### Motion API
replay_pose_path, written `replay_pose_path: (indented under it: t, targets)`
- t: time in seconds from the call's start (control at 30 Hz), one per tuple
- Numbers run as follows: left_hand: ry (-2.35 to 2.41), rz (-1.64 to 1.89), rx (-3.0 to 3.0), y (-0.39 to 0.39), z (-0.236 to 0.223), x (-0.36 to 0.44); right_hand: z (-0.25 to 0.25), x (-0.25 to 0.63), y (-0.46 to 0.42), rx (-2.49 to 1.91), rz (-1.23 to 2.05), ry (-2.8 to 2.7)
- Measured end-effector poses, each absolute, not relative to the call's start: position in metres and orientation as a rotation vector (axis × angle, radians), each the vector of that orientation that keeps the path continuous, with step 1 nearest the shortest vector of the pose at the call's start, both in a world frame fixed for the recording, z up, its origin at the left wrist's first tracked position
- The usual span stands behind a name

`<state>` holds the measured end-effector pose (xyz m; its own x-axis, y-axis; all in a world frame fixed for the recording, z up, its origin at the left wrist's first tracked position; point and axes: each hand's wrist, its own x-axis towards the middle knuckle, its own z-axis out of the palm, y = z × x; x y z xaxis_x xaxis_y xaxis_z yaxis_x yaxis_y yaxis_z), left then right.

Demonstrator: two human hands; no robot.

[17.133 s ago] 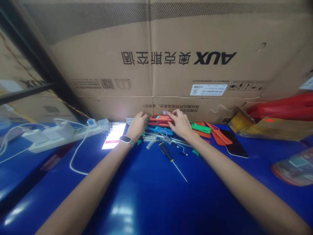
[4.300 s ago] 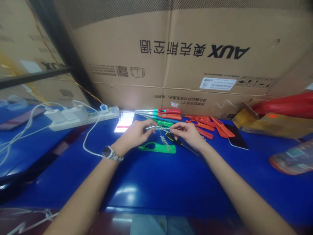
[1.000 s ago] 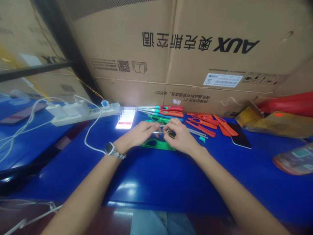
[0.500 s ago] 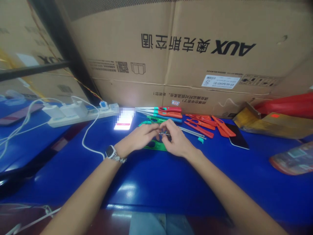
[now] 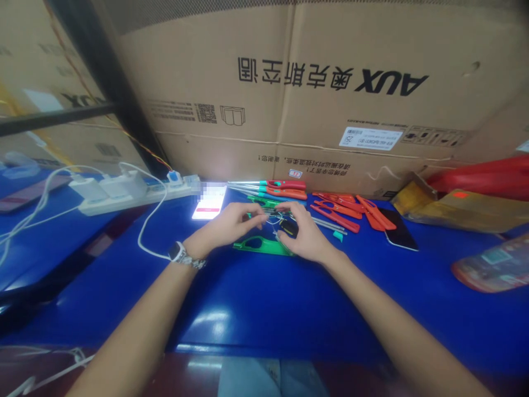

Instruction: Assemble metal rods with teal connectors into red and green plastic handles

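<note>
My left hand (image 5: 243, 221), with a silver watch on its wrist, pinches thumb and fingertips together at thin wires; the exact piece in the pinch is too small to name. Opposite it, my right hand (image 5: 303, 229) curls round a black part with a yellow mark (image 5: 289, 227). Thin white wires (image 5: 273, 219) run between the two hands. Just below the fingers a green lighter shell half (image 5: 264, 246) lies on the blue table (image 5: 264, 309). More green shell pieces show partly behind the fingers.
Long-necked lighters with red and blue handles (image 5: 285, 190) lie behind my hands. Right of them are orange shell halves (image 5: 336, 208), metal tubes (image 5: 330, 225) and a dark phone (image 5: 400, 234). A lit phone (image 5: 209, 203) and a power strip (image 5: 119, 199) are left. A large carton (image 5: 314, 110) stands behind.
My hands have drawn slightly apart, so the wires and the black part now show between them. More of the green shell half is uncovered.
</note>
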<state>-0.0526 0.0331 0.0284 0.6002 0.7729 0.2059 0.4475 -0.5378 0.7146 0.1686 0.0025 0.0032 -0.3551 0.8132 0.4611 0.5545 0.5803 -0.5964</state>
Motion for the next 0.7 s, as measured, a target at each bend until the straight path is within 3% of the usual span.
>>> replay_pose_path:
  t: [0.23,0.53,0.7]
  targets:
    - [0.957,0.706,2.183,0.0358,0.0329,-0.0587,-0.0020,0.1681,0.0112,-1.013,0.735,-1.889]
    - [0.961,0.679,2.159,0.0373,0.0315,-0.0602,0.0076,0.1767,0.0063,-0.973,0.591,-1.978]
    - [0.970,0.673,2.152,0.0368,0.0321,-0.0604,0.0058,0.1753,0.0073,-1.002,0.789,-1.836]
